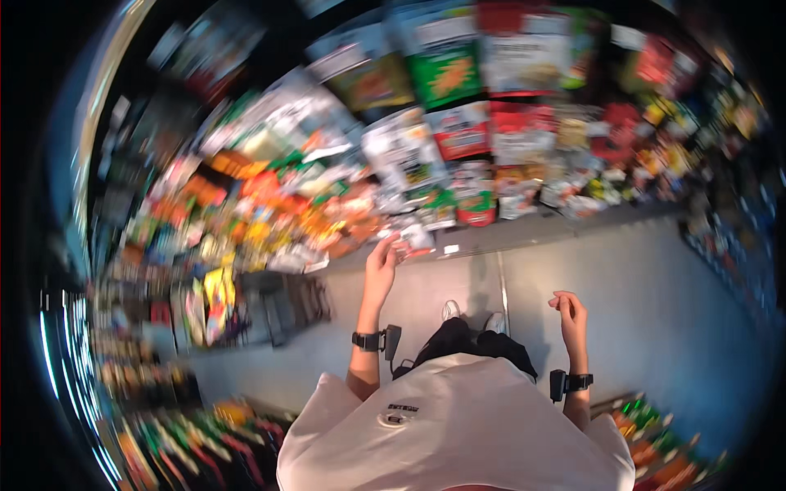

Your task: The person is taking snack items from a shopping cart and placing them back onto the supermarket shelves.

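Beside the front edge of a shelf of packaged snacks is my left hand (383, 261), its fingers slightly curled near a small white and red packet (419, 239). Whether the fingertips touch that packet, I cannot tell. My right hand (570, 308) hangs over the floor with loosely bent fingers and nothing visible in it. A black strap with a small device sits on each forearm. Red and green pouches (476, 199) stand on the shelf ahead, with larger white, red and green bags (447, 72) behind them.
The grey shelf edge (528, 236) curves across in front of me. At the left stands a dark cart or rack with a yellow package (219, 297). More packaged goods (184, 451) fill racks at the lower left and lower right. Much of the surroundings is motion-blurred.
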Demonstrator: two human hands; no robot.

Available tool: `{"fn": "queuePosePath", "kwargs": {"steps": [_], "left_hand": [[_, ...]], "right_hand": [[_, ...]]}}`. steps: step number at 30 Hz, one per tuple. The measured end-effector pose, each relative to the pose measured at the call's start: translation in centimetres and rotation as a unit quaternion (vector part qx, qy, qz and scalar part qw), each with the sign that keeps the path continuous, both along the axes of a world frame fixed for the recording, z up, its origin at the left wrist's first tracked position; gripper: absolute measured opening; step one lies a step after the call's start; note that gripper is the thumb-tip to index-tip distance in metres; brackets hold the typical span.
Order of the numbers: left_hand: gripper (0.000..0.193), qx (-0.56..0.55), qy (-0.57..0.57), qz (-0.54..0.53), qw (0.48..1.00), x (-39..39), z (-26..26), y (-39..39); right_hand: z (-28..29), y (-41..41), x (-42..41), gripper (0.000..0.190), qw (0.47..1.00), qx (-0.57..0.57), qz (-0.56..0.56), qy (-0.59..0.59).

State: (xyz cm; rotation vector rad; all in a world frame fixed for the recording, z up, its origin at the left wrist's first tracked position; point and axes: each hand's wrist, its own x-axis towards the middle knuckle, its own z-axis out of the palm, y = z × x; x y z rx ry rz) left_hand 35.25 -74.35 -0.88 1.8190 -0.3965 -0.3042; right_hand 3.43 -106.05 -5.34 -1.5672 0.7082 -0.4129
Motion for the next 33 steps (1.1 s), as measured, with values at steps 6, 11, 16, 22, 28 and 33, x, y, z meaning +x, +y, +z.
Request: {"fn": "queuePosePath", "kwargs": {"steps": [6,11,16,22,28,33], "left_hand": [[0.035,-0.082,0.046,0.219,0.971,-5.9,0.3,18.1],[0.029,-0.092,0.026,0.414,0.905,-15.1,3.1,33.5],[0.027,-0.006,-0.001,0.547,0.837,-24.2,1.4,50.1],[0.035,-0.055,-0.025,0.656,0.752,-33.7,-1.4,62.4],[0.039,0.028,-0.065,0.695,0.715,-36.1,-2.0,65.4],[0.025,-0.076,0.095,0.714,0.689,-37.9,-2.2,67.1]], "right_hand": [[0.7,7.9,8.2,0.024,0.977,-0.014,0.213,-0.013],[0.4,20.2,13.4,0.024,0.932,-0.006,0.362,-0.019],[-0.9,35.0,16.5,0.024,0.863,-0.032,0.504,-0.003],[3.6,50.1,19.0,0.023,0.778,-0.089,0.622,-0.012],[4.1,59.2,22.2,0.024,0.722,-0.096,0.685,-0.004],[5.9,66.5,23.0,0.023,0.687,-0.082,0.722,-0.008]]}}
